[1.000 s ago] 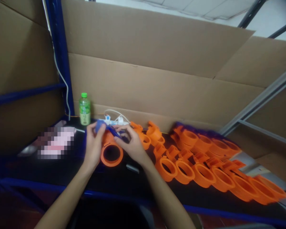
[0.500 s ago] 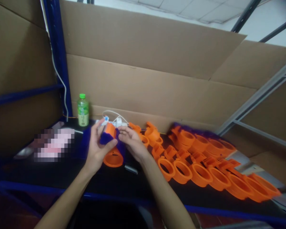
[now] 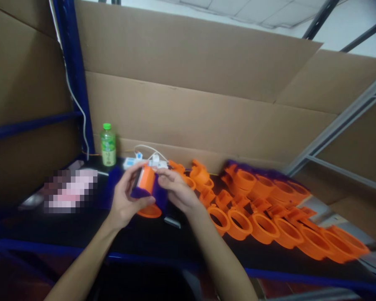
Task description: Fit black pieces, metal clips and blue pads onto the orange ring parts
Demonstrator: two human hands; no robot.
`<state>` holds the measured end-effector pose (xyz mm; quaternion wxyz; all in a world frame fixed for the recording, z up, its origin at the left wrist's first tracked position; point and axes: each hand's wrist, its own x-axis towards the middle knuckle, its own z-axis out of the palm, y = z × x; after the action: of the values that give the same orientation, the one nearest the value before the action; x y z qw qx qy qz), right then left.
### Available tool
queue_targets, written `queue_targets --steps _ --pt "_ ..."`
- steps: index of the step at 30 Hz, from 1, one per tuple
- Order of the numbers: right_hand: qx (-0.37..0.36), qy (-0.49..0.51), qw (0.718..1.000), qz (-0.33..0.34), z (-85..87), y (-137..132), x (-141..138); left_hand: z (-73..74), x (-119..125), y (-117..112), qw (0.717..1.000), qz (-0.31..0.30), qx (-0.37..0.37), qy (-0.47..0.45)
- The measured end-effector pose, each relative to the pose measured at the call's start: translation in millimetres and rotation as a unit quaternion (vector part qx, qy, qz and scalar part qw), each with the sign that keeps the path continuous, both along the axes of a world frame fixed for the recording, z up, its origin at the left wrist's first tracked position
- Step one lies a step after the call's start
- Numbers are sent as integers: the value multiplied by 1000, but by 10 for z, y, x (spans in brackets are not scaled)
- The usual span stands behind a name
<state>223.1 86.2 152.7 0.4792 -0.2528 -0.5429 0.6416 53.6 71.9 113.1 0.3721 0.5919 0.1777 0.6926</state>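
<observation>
My left hand (image 3: 123, 202) is closed round an orange block-like part (image 3: 148, 179) with dark purple material (image 3: 141, 192) along its edge, thumb below and fingers behind. From the right, the curled fingers of my right hand (image 3: 178, 190) grip the purple side of the same part; their tips are partly hidden. Just under my left thumb shows the rim of an orange ring (image 3: 149, 211), and I cannot tell whether it is joined to the held part. A small grey object (image 3: 172, 222) lies on the black tabletop beside it.
Several orange ring-shaped parts (image 3: 263, 229) stand in rows on the right, with more on purple material behind. A green-capped bottle (image 3: 108, 144) and a white power strip (image 3: 130, 163) with cables are at the back. Cardboard (image 3: 191, 108) walls the table; a blue post (image 3: 73, 75) rises left.
The held part has turned and tilted between my hands, showing more of its orange face and a pale edge. My left fingers have curled closer round it; less of the ring below shows.
</observation>
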Motion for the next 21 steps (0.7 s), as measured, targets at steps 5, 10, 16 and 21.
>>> queue_targets --steps 5,10,16,21 --pt "-11 -12 1000 15 20 3 42 12 -14 -22 1000 -16 2 23" --pt "100 -104 987 -70 18 69 14 36 63 -23 998 31 -45 -21" --pt "353 -351 826 -266 -19 -299 -123 -39 92 113 973 76 -170 -140" --pt "427 -554 654 -287 -224 -727 -203 -144 125 165 970 92 -178 -139"
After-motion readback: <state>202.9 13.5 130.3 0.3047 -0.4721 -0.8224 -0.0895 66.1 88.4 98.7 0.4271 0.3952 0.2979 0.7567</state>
